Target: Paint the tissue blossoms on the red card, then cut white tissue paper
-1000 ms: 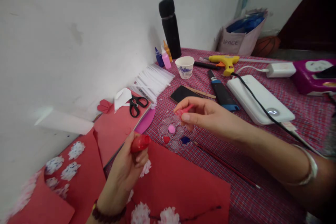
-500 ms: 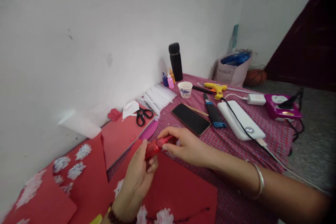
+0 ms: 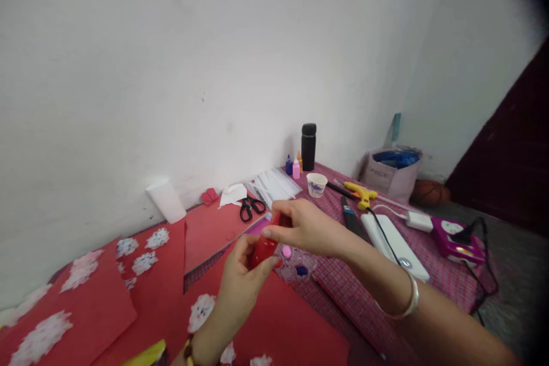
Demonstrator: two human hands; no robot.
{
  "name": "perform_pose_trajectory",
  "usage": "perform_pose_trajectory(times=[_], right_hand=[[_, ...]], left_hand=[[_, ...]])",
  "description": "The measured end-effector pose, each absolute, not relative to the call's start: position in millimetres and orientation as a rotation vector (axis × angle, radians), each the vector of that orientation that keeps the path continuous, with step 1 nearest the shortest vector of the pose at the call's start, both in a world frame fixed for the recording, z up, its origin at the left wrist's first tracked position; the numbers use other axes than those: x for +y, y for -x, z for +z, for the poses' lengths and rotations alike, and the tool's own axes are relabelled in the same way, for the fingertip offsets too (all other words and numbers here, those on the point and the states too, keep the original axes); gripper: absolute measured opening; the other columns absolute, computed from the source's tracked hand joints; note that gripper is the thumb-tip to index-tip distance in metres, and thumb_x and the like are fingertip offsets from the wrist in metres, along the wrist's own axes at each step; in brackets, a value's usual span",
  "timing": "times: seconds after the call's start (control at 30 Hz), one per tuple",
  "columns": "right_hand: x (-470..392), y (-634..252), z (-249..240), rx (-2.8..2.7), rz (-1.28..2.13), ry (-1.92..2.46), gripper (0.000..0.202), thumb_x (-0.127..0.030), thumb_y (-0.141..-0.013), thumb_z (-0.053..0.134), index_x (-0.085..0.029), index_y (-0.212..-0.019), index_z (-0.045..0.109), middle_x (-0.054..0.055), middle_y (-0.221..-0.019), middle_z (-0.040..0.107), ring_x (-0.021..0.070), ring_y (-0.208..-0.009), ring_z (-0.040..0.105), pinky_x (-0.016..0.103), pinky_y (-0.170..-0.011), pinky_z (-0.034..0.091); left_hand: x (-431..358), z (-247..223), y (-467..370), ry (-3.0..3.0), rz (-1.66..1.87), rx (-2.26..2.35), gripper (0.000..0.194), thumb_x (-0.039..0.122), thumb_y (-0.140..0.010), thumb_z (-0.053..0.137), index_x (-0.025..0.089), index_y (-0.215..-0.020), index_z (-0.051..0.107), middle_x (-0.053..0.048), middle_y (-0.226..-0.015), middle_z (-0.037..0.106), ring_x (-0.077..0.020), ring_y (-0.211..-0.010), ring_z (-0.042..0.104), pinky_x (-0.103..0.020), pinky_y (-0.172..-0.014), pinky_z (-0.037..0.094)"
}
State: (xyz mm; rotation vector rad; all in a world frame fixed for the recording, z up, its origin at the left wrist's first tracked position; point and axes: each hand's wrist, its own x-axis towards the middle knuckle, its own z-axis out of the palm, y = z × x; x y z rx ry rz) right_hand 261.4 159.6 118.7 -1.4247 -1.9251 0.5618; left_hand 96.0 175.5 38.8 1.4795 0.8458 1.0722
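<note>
A small red paint bottle (image 3: 263,250) is held tilted between my two hands, above red paper. My left hand (image 3: 235,274) has its fingers and thumb closed around the bottle's body. The top end is pinched in the fingers of my right hand (image 3: 302,227), which covers most of the cap or nozzle. Just beyond the bottle, a clear flower-shaped palette (image 3: 309,264) lies on the checked cloth, with pink and dark blue paint in its wells. Red paper sheets (image 3: 295,320) bearing white blotches with paint spots spread beneath my left arm.
Black scissors (image 3: 251,207), a paper cup (image 3: 316,184), small paint bottles (image 3: 295,169) and a black flask (image 3: 308,147) stand or lie toward the wall. On the right are a yellow glue gun (image 3: 362,193), a white power bank (image 3: 392,243) and a purple socket block (image 3: 457,240) with cables.
The view has shifted, so the table things sit lower in the picture. Both hands still hold the red bottle, now more upright. The palette has come into sight; the phone is now hidden.
</note>
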Motion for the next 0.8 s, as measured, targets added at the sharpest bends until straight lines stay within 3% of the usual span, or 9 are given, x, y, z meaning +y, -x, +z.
perform_pose_trajectory(times=[0.1, 0.17, 0.23, 0.33, 0.43, 0.53, 0.6, 0.7, 0.8], right_hand=[[160.1, -251.9, 131.2, -2.01, 0.228, 1.612, 0.038, -0.046, -0.08, 0.062, -0.017, -0.058, 0.052, -0.003, -0.05, 0.047, 0.0089, -0.048, 0.039, 0.025, -0.048, 0.022], [159.8, -252.8, 140.1, -2.069, 0.158, 1.623, 0.042, -0.054, -0.08, 0.061, -0.016, -0.063, 0.057, -0.002, -0.052, 0.05, 0.0103, -0.049, 0.04, 0.026, -0.049, 0.023], [159.4, -257.6, 147.9, -2.15, 0.248, 1.446, 0.038, -0.051, -0.088, 0.051, -0.016, -0.084, 0.064, 0.002, -0.067, 0.059, 0.0126, -0.059, 0.048, 0.026, -0.053, 0.03], [160.8, -263.3, 152.2, -2.23, 0.539, 1.134, 0.029, -0.034, -0.094, 0.044, -0.016, -0.113, 0.058, 0.003, -0.084, 0.062, 0.0128, -0.071, 0.053, 0.024, -0.063, 0.039], [165.6, -260.5, 147.7, -2.204, 0.698, 1.109, 0.018, -0.026, -0.089, 0.052, -0.016, -0.1, 0.062, -0.002, -0.071, 0.055, 0.0102, -0.063, 0.048, 0.022, -0.058, 0.037], [170.3, -254.9, 143.1, -2.133, 0.603, 1.259, 0.018, -0.032, -0.08, 0.066, -0.015, -0.078, 0.06, -0.005, -0.06, 0.047, 0.0087, -0.055, 0.041, 0.021, -0.049, 0.029], [172.4, -253.0, 142.6, -2.136, 0.509, 1.284, 0.024, -0.037, -0.077, 0.069, -0.016, -0.083, 0.06, -0.005, -0.061, 0.047, 0.009, -0.055, 0.041, 0.022, -0.049, 0.028], [174.8, -251.5, 142.4, -2.207, 0.674, 1.128, 0.025, -0.035, -0.087, 0.058, -0.017, -0.105, 0.06, -0.002, -0.073, 0.056, 0.0105, -0.064, 0.05, 0.022, -0.057, 0.037], [177.5, -249.0, 139.5, -2.169, 0.726, 1.196, 0.022, -0.036, -0.085, 0.06, -0.014, -0.09, 0.062, -0.001, -0.069, 0.056, 0.0105, -0.062, 0.049, 0.023, -0.056, 0.036]], left_hand=[[172.5, 39.4, -105.0, -1.403, 1.144, 0.831, 0.028, 0.025, -0.067, 0.073, 0.018, -0.087, 0.056, 0.0, -0.077, 0.061, -0.0143, -0.067, 0.052, -0.025, -0.061, 0.045], [171.4, 41.0, -105.8, -1.368, 1.15, 0.814, 0.029, 0.027, -0.068, 0.073, 0.017, -0.089, 0.055, 0.0, -0.08, 0.061, -0.0145, -0.068, 0.054, -0.026, -0.06, 0.046], [170.3, 43.2, -103.3, -1.329, 1.156, 0.782, 0.027, 0.028, -0.071, 0.071, 0.017, -0.088, 0.054, 0.0, -0.081, 0.06, -0.0148, -0.069, 0.055, -0.027, -0.059, 0.049], [168.4, 46.0, -98.5, -1.298, 1.163, 0.732, 0.025, 0.028, -0.073, 0.07, 0.018, -0.087, 0.053, 0.001, -0.08, 0.059, -0.0142, -0.07, 0.057, -0.028, -0.061, 0.051], [166.0, 47.3, -96.1, -1.296, 1.174, 0.726, 0.024, 0.027, -0.073, 0.071, 0.018, -0.085, 0.053, 0.002, -0.078, 0.058, -0.0119, -0.068, 0.056, -0.025, -0.061, 0.05], [164.3, 47.7, -95.4, -1.286, 1.169, 0.749, 0.025, 0.026, -0.07, 0.072, 0.017, -0.082, 0.053, 0.003, -0.074, 0.057, -0.0107, -0.064, 0.055, -0.023, -0.059, 0.047], [164.5, 47.0, -94.7, -1.28, 1.171, 0.767, 0.024, 0.025, -0.069, 0.071, 0.017, -0.082, 0.053, 0.003, -0.074, 0.057, -0.0109, -0.064, 0.055, -0.023, -0.059, 0.047], [167.3, 42.9, -93.3, -1.302, 1.186, 0.783, 0.022, 0.025, -0.071, 0.07, 0.018, -0.082, 0.052, 0.004, -0.074, 0.057, -0.0111, -0.065, 0.054, -0.024, -0.059, 0.046], [171.2, 36.9, -92.0, -1.346, 1.189, 0.796, 0.023, 0.025, -0.072, 0.07, 0.018, -0.083, 0.052, 0.004, -0.072, 0.056, -0.0111, -0.063, 0.053, -0.024, -0.059, 0.045]])
